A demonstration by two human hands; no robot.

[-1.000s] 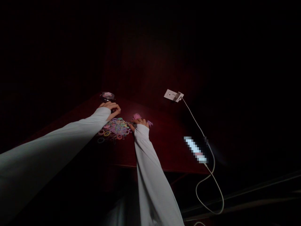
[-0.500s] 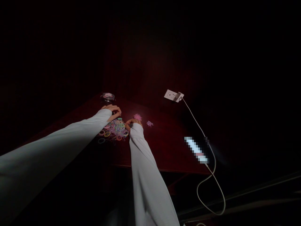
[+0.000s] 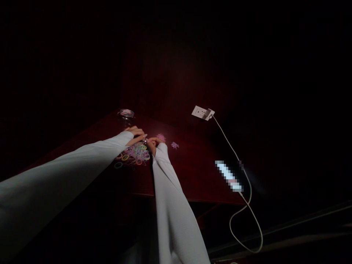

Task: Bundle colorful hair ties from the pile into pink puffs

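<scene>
Over the far side of a mixed heap of coloured hair ties (image 3: 137, 153), my left hand (image 3: 136, 134) and my right hand (image 3: 154, 143) meet fingertip to fingertip. Both hands are pinched closed. Whatever lies between the fingertips is too small and dark to make out. Just beyond my right hand sits a small pink pile (image 3: 161, 137) of thin bands, partly covered by the fingers. A smaller purple pile (image 3: 175, 145) lies to the right of it.
A round clear container (image 3: 127, 113) with pink contents stands at the table's back left. On the right, a blurred, lit phone-like device (image 3: 228, 176) lies by a white cable (image 3: 228, 137) from a wall socket (image 3: 202, 112). The dark red table (image 3: 192, 176) ends at a near edge.
My left hand has moved right, away from the round container, to my right hand. My right hand's fingers have turned towards it, and the fingertips now meet.
</scene>
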